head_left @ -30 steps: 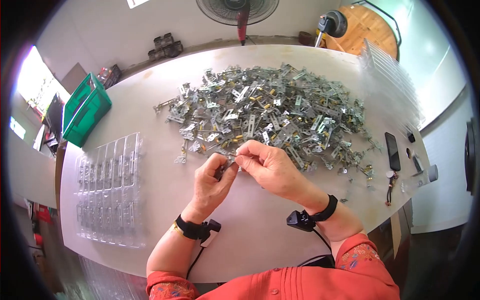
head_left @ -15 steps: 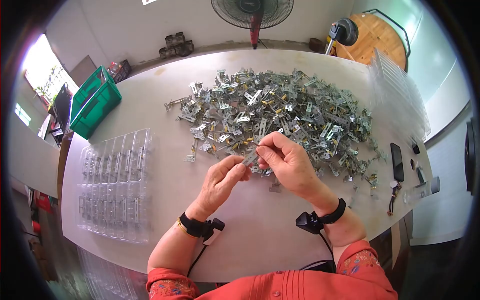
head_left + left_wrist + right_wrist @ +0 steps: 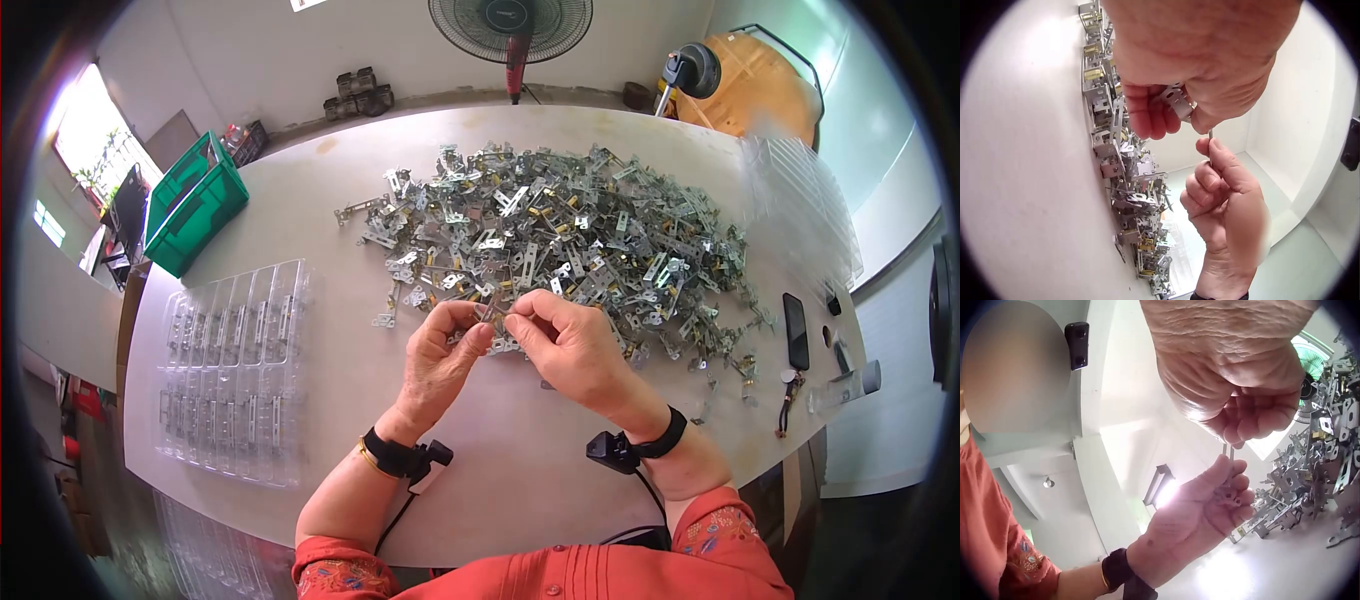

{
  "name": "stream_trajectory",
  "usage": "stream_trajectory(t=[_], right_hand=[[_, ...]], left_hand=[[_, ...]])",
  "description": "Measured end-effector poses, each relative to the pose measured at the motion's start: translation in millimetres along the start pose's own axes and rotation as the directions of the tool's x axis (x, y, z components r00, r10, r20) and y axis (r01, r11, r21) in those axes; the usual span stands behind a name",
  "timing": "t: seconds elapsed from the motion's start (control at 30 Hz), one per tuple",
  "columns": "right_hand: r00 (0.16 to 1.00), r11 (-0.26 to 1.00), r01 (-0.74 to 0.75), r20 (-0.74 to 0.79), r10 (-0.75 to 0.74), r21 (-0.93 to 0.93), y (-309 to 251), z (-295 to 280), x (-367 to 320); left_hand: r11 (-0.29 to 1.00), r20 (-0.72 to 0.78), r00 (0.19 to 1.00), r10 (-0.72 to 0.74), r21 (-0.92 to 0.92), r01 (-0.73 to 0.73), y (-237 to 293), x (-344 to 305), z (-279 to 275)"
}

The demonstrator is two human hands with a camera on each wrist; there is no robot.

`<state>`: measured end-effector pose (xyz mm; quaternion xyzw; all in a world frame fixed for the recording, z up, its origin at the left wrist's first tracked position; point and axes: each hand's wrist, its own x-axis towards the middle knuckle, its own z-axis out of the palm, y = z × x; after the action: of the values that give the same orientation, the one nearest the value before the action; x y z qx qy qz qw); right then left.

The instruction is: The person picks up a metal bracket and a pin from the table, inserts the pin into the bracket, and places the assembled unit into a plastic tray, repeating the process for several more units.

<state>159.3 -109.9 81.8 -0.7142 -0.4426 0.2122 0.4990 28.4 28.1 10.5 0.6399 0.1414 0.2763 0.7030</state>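
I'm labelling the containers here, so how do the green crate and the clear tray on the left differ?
The green crate is coloured and solid-looking, while the clear tray is see-through. The green crate has tall walls; the clear tray is shallow and split into narrow compartments, many holding metal parts. The green crate sits farther back than the clear tray. Both are at the table's left side.

A small workshop, shown by the heaped metal parts (image 3: pixel 570 240) and plastic trays (image 3: pixel 235 370).

No lettering or numbers can be read anywhere.
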Motion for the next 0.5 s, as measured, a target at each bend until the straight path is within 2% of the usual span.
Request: stream_trajectory(t=[0.1,0.2,0.27,0.4,0.47,0.5], right_hand=[[0.999,0.997,-0.052,-0.016,0.051,-0.06,-0.8,1.2,0.1],[0.999,0.994,-0.001,-0.036,-0.002,-0.109,1.9,2.1,0.0],[0.997,0.986,0.062,0.047,-0.055,-0.154,4.2,1.9,-0.9],[0.997,0.99,0.062,0.048,-0.057,-0.129,2.5,1.7,0.4],[0.991,0.979,0.084,-0.086,-0.101,-0.184,2.2,3.3,0.6],[0.994,0.978,0.097,-0.036,-0.105,-0.186,1.9,2.9,0.6]], left_hand=[[1.0,-0.007,1.0,-0.004,0.021,0.004,1.7,-0.5,1.1],[0.996,-0.009,1.0,0.029,0.08,-0.028,-3.2,0.0,0.3],[0.994,-0.01,0.999,0.035,0.099,-0.034,-1.8,-0.4,1.5],[0.988,-0.004,0.999,0.051,0.145,-0.05,-2.4,-0.7,3.1],[0.986,-0.035,0.999,0.041,0.165,-0.035,0.5,-0.9,5.0],[0.984,-0.012,0.998,0.068,0.166,-0.065,-0.5,-0.5,5.3]])
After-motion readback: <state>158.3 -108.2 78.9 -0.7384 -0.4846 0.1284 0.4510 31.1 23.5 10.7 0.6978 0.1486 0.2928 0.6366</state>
